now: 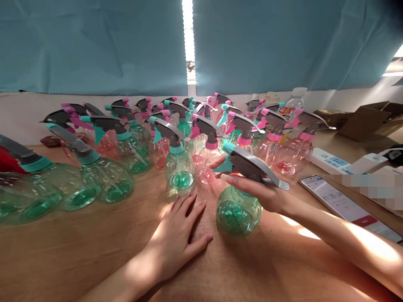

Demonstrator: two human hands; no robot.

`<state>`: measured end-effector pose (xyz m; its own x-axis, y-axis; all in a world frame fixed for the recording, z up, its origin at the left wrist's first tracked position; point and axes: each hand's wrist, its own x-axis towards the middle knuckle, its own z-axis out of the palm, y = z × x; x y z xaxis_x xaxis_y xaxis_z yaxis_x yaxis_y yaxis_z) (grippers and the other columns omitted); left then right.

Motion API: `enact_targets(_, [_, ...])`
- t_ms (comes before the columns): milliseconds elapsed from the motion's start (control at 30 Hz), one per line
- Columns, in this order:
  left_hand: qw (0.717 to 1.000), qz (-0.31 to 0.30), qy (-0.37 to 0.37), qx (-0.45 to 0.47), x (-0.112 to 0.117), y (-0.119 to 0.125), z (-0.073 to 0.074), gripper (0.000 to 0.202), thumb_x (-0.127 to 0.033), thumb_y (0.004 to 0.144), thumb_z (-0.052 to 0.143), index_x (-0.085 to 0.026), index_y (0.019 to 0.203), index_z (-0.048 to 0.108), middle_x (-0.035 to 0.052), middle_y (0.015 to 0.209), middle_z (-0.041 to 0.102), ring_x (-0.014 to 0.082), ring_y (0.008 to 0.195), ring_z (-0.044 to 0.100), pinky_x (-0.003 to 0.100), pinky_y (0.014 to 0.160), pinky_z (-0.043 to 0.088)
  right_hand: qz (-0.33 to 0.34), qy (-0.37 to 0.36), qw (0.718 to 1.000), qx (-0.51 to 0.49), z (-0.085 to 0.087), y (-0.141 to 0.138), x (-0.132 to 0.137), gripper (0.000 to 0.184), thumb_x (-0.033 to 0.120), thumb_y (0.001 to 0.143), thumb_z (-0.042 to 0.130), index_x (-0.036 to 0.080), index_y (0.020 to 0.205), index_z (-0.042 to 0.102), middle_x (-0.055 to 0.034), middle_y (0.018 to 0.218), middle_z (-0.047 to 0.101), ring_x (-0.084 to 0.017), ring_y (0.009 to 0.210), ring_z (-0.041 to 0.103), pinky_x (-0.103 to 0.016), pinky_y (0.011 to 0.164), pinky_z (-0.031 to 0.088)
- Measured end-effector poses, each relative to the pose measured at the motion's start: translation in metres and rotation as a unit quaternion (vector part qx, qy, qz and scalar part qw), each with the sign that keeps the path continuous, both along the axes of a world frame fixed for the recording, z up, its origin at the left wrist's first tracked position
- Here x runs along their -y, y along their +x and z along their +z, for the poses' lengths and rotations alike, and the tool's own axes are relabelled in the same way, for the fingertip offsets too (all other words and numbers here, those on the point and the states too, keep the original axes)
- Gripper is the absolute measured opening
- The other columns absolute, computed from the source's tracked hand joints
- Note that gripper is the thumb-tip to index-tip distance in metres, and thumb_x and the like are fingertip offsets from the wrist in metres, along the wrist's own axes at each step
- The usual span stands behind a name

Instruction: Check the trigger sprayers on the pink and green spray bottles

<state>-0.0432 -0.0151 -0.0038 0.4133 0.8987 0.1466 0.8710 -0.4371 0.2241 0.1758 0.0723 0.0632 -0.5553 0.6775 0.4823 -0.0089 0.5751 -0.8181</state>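
Note:
My right hand (pixel 255 188) is closed around the neck of a green spray bottle (pixel 236 214), just under its grey and teal trigger head. The bottle leans a little, its base close to or on the wooden table. My left hand (pixel 178 230) lies flat on the tabletop, fingers spread, holding nothing. Just beyond its fingertips stands another green spray bottle (pixel 180 174). A pink spray bottle (pixel 209 163) is beside that one, partly hidden behind my right fingers.
Several more green and pink spray bottles crowd the back and left, such as a green one (pixel 108 178). To the right lie a phone (pixel 346 205) showing a timer and a white power strip (pixel 333 161). A cardboard box (pixel 365 121) stands behind; a blue curtain (pixel 94 46) hangs at the back.

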Motion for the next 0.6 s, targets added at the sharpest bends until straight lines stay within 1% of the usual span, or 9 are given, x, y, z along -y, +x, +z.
enact_targets(67, [1.0, -0.002, -0.002, 0.002, -0.0004, 0.0002, 0.0, 0.061, -0.055, 0.092, 0.05, -0.022, 0.143, 0.041, 0.0124, 0.15, 0.036, 0.0355, 0.134, 0.034, 0.055, 0.106, 0.031, 0.023, -0.006, 0.999, -0.029, 0.0024, -0.0026, 0.0016, 0.02, 0.023, 0.088, 0.06, 0.024, 0.108, 0.06, -0.002, 0.11, 0.065, -0.014, 0.098, 0.062, -0.027, 0.087, 0.053])
enact_targets(133, [1.0, -0.002, -0.003, 0.003, -0.0007, 0.0003, 0.0004, 0.062, -0.055, 0.092, 0.05, -0.022, 0.143, 0.041, 0.0124, 0.151, 0.035, 0.0354, 0.134, 0.033, 0.055, 0.106, 0.031, 0.02, -0.007, 0.999, -0.036, 0.0041, -0.0035, 0.0025, 0.022, 0.021, 0.087, 0.061, 0.022, 0.108, 0.062, -0.0028, 0.11, 0.065, -0.013, 0.102, 0.062, -0.025, 0.089, 0.052])
enact_targets(300, [1.0, 0.0, -0.013, 0.0, -0.0008, 0.0017, 0.0043, 0.061, -0.053, 0.092, 0.05, -0.021, 0.143, 0.041, 0.0131, 0.15, 0.036, 0.0349, 0.135, 0.033, 0.055, 0.106, 0.032, 0.016, 0.0, 0.999, -0.04, 0.0046, -0.0023, 0.0017, 0.025, 0.02, 0.086, 0.061, 0.02, 0.111, 0.06, -0.0044, 0.112, 0.066, -0.013, 0.104, 0.063, -0.024, 0.087, 0.053])
enact_targets(467, [1.0, 0.001, -0.014, -0.001, -0.0004, 0.0016, 0.0051, 0.062, -0.053, 0.091, 0.052, -0.022, 0.143, 0.039, 0.0129, 0.15, 0.035, 0.034, 0.135, 0.033, 0.054, 0.106, 0.031, 0.02, -0.008, 0.999, -0.044, 0.0026, -0.0033, 0.0018, 0.029, 0.02, 0.086, 0.061, 0.013, 0.114, 0.058, -0.0107, 0.117, 0.066, -0.017, 0.109, 0.063, -0.028, 0.088, 0.054])
enact_targets(600, [1.0, -0.003, -0.01, 0.0, -0.0006, 0.0008, 0.0036, 0.061, -0.053, 0.091, 0.051, -0.023, 0.144, 0.039, 0.0123, 0.15, 0.036, 0.0339, 0.134, 0.033, 0.054, 0.106, 0.031, 0.037, -0.022, 0.997, -0.058, 0.0, -0.0033, 0.0006, 0.035, 0.022, 0.086, 0.061, 0.012, 0.119, 0.055, -0.0117, 0.119, 0.065, -0.019, 0.112, 0.062, -0.031, 0.091, 0.053])
